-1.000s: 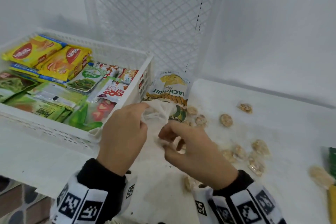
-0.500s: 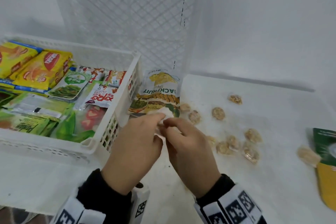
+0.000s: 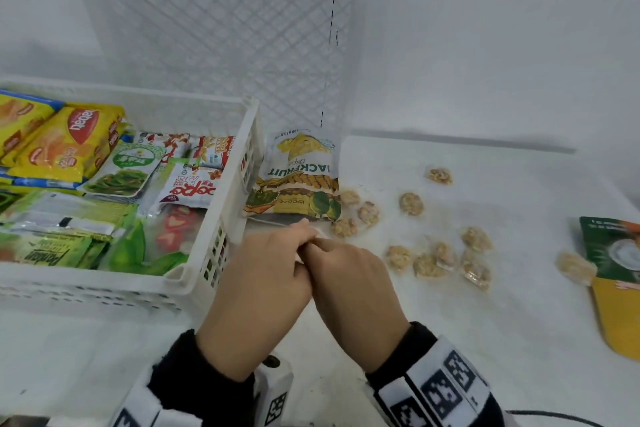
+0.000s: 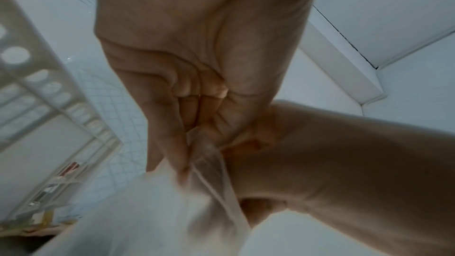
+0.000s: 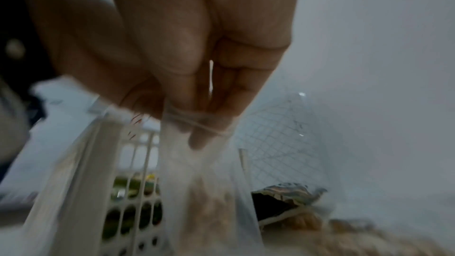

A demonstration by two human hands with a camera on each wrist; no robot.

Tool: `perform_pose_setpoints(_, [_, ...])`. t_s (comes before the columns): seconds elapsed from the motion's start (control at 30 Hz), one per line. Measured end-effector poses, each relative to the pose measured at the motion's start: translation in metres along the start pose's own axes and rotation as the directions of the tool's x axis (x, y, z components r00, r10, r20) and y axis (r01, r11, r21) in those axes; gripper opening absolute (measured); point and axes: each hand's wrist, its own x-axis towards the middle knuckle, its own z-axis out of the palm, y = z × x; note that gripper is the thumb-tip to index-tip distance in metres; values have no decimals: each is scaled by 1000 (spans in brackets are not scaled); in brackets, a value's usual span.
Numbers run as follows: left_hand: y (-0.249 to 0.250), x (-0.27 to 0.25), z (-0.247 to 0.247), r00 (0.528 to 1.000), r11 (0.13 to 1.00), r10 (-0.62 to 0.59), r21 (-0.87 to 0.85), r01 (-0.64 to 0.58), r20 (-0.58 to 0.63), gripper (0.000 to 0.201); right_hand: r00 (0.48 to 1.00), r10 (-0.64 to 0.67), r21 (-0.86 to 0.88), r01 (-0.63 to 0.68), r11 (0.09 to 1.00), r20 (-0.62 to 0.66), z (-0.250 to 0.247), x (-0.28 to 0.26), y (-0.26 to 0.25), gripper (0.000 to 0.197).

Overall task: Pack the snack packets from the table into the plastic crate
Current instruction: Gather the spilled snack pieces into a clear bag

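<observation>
A: While both hands pinch the thin clear plastic bag (image 5: 197,163), left hand (image 3: 256,288) and right hand (image 3: 349,284) each have a closed grip on its mouth, beside the white slotted plastic crate (image 3: 221,253).

B: Risk?

A: The film looks slippery; one slip could spill its contents. Small wrapped snack pieces (image 3: 429,263) and yellow jackfruit chip packet (image 3: 298,177) sit loose on the white counter (image 3: 485,340). White wall behind.
</observation>
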Motion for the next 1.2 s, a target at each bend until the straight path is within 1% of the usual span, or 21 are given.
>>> perform_pose_setpoints(0.03, [-1,0,-1,1000,1000,-16,19,16,9,51,1000,-7,125,9,992,-18,-2,-2,2,23])
perform_pose_setpoints(0.07, [-4,0,-1,999,999,-37,36,36,13,51,996,11,284,16,959,-92,-5,-5,6,21])
perform_pose_setpoints(0.1, [-7,1,-2,998,997,-58,41,58,13,52,977,60,413,32,910,-206,-6,-9,11,18])
perform_pose_setpoints(0.13, [-10,2,-4,997,997,-75,29,75,12,51,940,127,482,45,875,-316,-8,-14,17,15])
perform_pose_setpoints(0.17, [-13,2,-5,997,997,-83,4,83,6,50,911,191,515,26,857,-364,-8,-20,24,14])
perform_pose_setpoints(0.2, [-14,2,-6,996,996,-84,-26,84,-3,49,905,245,533,-25,846,-347,-6,-26,32,15])
perform_pose_setpoints(0.23, [-15,2,-7,996,995,-85,-52,84,-9,48,923,279,528,-103,843,-266,-4,-32,39,16])
perform_pose_setpoints(0.3, [-14,2,-7,996,993,-87,-84,85,-14,47,963,271,391,-253,885,9,3,-44,52,23])
perform_pose_setpoints(0.37, [-11,3,-5,997,995,-80,-67,79,-21,46,953,201,240,-255,937,227,12,-55,63,36])
perform_pose_setpoints(0.43, [-8,2,-2,998,998,-57,-24,56,-32,47,928,139,196,-217,956,347,19,-61,68,48])
perform_pose_setpoints(0.47, [-7,3,-1,998,999,-44,-13,44,-37,46,917,127,182,-208,961,377,21,-62,70,51])
perform_pose_setpoints(0.53, [-6,3,2,998,1000,-26,7,27,-48,46,913,128,154,-201,967,387,25,-61,71,54])
perform_pose_setpoints(0.67, [-6,4,9,998,999,-18,-48,15,-64,47,918,127,75,-167,983,375,34,-60,70,47])
perform_pose_setpoints(0.8, [-6,3,13,999,992,-25,-124,21,-36,51,889,210,105,-274,956,407,36,-57,74,47])
perform_pose_setpoints(0.83, [-6,3,14,999,991,-21,-129,17,-30,51,890,241,109,-304,947,387,33,-55,77,43])
perform_pose_setpoints(0.9, [-5,3,16,1000,992,-13,-124,10,-25,51,919,292,194,-347,918,265,24,-51,80,30])
perform_pose_setpoints(0.97, [-3,2,16,1000,992,-14,-123,11,-23,50,944,328,379,-315,870,32,10,-48,78,22])
perform_pose_setpoints(1.0, [-2,1,16,1000,991,-22,-133,19,-18,51,934,342,478,-254,841,-104,2,-46,75,22])
perform_pose_setpoints(1.07, [-1,0,16,999,986,-44,-160,43,-2,51,886,329,597,-76,799,-327,-15,-39,65,25])
perform_pose_setpoints(1.13, [4,-1,17,998,980,-52,-191,57,29,51,857,268,614,70,786,-440,-24,-32,51,28])
perform_pose_setpoints(1.2, [10,-3,17,999,976,-4,-218,15,50,48,862,198,588,135,797,-466,-23,-25,37,31])
